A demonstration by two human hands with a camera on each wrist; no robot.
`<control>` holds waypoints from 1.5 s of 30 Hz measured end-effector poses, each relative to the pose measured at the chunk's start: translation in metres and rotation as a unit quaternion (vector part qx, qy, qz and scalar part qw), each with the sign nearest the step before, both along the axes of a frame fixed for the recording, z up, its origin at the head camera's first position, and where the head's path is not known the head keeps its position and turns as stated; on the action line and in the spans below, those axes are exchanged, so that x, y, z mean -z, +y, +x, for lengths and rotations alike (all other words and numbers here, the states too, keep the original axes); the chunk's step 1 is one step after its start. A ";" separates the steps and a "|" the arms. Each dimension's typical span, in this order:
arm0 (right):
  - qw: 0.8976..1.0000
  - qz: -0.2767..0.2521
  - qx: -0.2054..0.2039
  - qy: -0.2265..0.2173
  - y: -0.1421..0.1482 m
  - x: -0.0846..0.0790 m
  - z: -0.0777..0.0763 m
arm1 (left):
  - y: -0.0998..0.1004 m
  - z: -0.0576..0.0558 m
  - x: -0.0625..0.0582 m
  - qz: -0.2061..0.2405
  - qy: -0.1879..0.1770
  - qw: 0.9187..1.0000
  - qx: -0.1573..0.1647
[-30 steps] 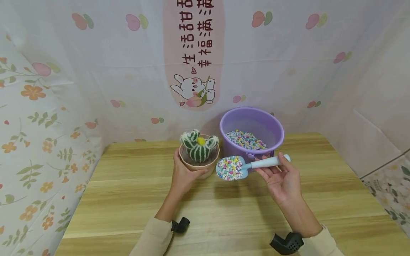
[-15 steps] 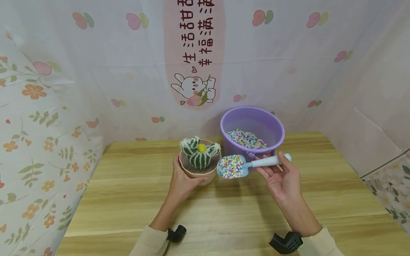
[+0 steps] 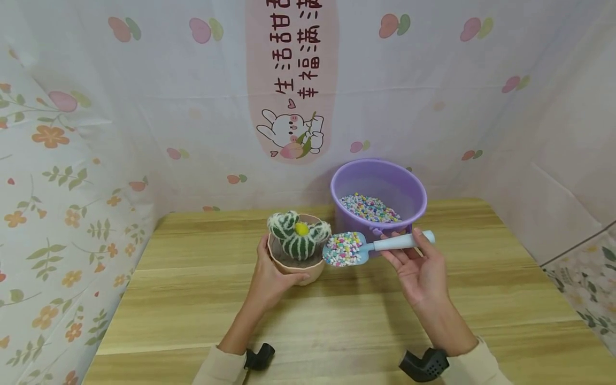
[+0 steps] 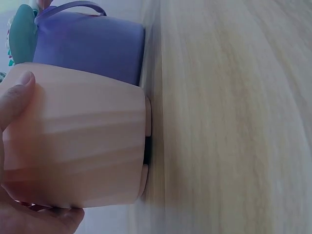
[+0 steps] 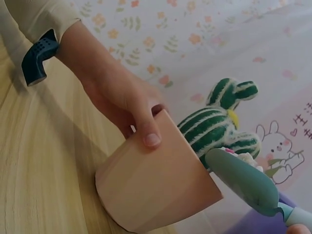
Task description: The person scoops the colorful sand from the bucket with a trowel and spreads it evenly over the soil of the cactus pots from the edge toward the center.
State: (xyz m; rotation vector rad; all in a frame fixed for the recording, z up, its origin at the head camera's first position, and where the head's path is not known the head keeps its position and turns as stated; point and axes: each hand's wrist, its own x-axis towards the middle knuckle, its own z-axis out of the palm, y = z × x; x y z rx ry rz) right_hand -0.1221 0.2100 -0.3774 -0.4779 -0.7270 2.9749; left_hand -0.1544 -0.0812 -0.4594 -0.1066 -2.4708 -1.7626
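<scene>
My left hand (image 3: 270, 280) grips a pale peach flowerpot (image 3: 314, 271) by its left side, thumb across the near wall. A knitted green-and-white cactus (image 3: 298, 247) with a yellow flower stands inside. In the left wrist view the base of the pot (image 4: 83, 141) is close to the table. My right hand (image 3: 423, 275) holds a light blue scoop by its handle (image 3: 397, 242), palm up. Multicoloured pebbles (image 3: 344, 248) heap in its blade. In the right wrist view the blade of the scoop (image 5: 248, 187) reaches the pot's rim beside the cactus (image 5: 209, 127).
A purple bucket (image 3: 346, 219) with more coloured pebbles (image 3: 368, 207) stands behind the scoop, near the back edge. Patterned cloth (image 3: 202, 123) hangs behind and at the sides of the wooden table (image 3: 192, 289).
The pot in my left hand has come toward me, with the cactus in it. My right hand has shifted the loaded scoop slightly left, bringing its tip to the rim.
</scene>
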 end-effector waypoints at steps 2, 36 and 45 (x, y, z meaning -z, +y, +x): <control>1.000 0.006 -0.001 0.007 -0.002 -0.001 0.001 | -0.001 0.001 0.000 -0.002 -0.001 1.000 0.003; 0.986 0.126 -0.021 0.103 -0.029 -0.010 -0.006 | -0.037 -0.003 -0.005 -0.009 -0.036 0.995 0.096; 0.982 0.144 -0.025 0.115 -0.032 -0.013 -0.011 | -0.038 -0.004 -0.004 -0.004 -0.034 0.994 0.101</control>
